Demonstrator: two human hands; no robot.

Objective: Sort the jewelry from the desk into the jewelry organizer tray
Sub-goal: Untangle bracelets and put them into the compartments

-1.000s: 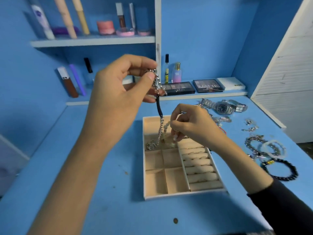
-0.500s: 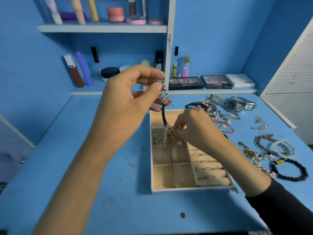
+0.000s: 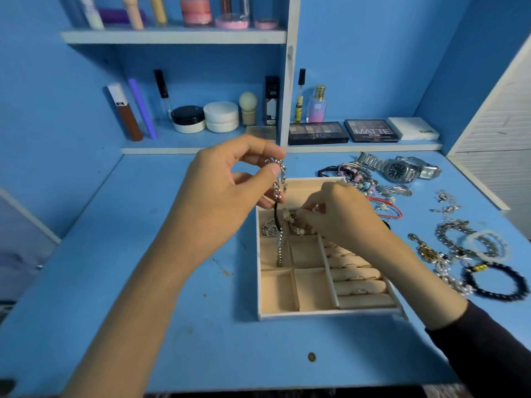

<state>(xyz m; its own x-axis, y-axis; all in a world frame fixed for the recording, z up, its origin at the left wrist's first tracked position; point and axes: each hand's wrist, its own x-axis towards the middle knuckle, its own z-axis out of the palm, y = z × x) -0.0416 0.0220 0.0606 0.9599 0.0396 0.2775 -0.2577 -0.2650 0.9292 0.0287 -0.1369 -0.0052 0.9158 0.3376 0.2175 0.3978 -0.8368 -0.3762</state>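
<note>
Dangling limp from the left hand's (image 3: 227, 193) top-end pinch, the light chain (image 3: 279, 248) is hanging over the tray (image 3: 330, 313); the right hand (image 3: 342, 216) is pinching beads (image 3: 300, 231).

A blue surface (image 3: 172, 326) carries a cream tray (image 3: 330, 313) near its middle. To the tray's right lie two watches (image 3: 398, 170), tangled bead bracelets (image 3: 356, 177), chain bracelets (image 3: 448, 234), a white bangle (image 3: 470, 245) and a black bead bracelet (image 3: 494, 296).

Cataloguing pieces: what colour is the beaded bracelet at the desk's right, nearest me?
The beaded bracelet is black with a yellow charm; head view.
</note>
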